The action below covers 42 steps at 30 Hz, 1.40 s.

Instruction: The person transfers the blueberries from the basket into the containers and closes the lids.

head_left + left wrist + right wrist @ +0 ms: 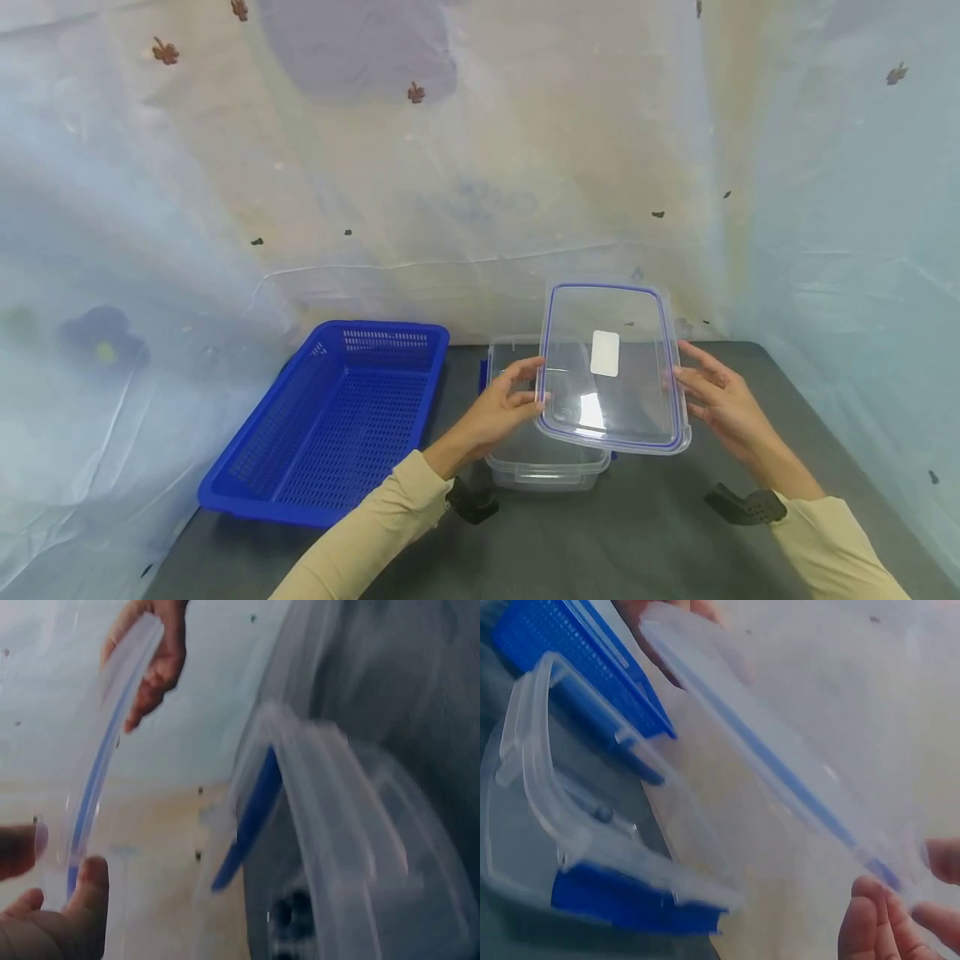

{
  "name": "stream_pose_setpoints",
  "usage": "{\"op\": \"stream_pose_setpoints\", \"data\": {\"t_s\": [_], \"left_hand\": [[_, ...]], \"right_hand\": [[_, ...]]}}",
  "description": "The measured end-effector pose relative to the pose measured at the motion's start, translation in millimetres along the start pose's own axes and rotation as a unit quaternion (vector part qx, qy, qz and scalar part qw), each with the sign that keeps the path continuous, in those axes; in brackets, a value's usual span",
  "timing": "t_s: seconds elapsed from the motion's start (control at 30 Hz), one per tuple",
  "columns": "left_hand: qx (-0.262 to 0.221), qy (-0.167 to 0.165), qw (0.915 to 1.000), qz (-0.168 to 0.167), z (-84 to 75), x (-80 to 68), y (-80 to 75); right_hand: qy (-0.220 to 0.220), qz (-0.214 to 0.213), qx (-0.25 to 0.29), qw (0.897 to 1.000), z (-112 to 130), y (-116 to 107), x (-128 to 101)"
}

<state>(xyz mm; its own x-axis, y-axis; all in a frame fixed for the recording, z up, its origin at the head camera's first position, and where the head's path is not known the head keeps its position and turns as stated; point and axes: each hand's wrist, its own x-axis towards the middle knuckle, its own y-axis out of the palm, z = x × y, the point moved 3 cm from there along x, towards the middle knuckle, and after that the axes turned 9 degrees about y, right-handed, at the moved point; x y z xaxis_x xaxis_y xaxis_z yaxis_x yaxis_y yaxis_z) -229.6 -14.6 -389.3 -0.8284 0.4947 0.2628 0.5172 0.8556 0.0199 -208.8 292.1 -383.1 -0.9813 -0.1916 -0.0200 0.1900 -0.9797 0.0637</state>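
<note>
A clear plastic lid [637,379] with a blue seal line and a white label is raised and tilted over a clear food container [547,477]. My left hand [497,410] pinches the lid's left edge between thumb and fingers. On the opposite edge, my right hand [726,408] grips it the same way. The container stands uncovered on the dark table, partly hidden behind the lid and left hand. A blue clip [630,900] hangs along its side. Something small and dark [291,911] shows through the clear plastic in the left wrist view.
To the left sits a blue slotted basket [213,492], close to the container. A dark grey table [645,542] lies under everything. Patterned plastic sheeting [480,167] rises behind and at both sides. Each wrist wears a dark strap [471,502].
</note>
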Motion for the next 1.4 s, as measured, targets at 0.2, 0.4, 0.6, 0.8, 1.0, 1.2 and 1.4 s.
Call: {"op": "stream_pose_setpoints", "data": {"t_s": [0.2,0.4,0.6,0.8,1.0,1.2,1.4], "left_hand": [[-0.012,-0.022,0.9994,0.023,-15.5,-5.6,-42.6],[0.01,-0.033,0.9987,0.037,-28.3,1.7,-77.1],[0.092,-0.01,0.9943,0.053,-36.6,7.1,-91.2],[0.212,0.076,0.9719,0.07,-50.9,10.1,-98.2],[0.335,0.223,0.9062,0.129,-56.3,13.0,-98.8],[0.483,0.352,0.779,0.19,-53.4,14.4,-100.8],[0.616,0.422,0.63,0.213,-40.2,19.3,-96.6]], "right_hand": [[0.008,0.001,-0.023,1.0,7,26,13],[-0.036,0.018,-0.036,0.999,9,48,28],[-0.097,0.021,-0.038,0.994,11,57,34],[-0.169,0.017,-0.053,0.984,16,59,35],[-0.256,0.002,-0.151,0.955,18,59,34],[-0.348,-0.034,-0.308,0.885,15,67,30],[-0.406,-0.008,-0.375,0.833,-5,63,41]]}}
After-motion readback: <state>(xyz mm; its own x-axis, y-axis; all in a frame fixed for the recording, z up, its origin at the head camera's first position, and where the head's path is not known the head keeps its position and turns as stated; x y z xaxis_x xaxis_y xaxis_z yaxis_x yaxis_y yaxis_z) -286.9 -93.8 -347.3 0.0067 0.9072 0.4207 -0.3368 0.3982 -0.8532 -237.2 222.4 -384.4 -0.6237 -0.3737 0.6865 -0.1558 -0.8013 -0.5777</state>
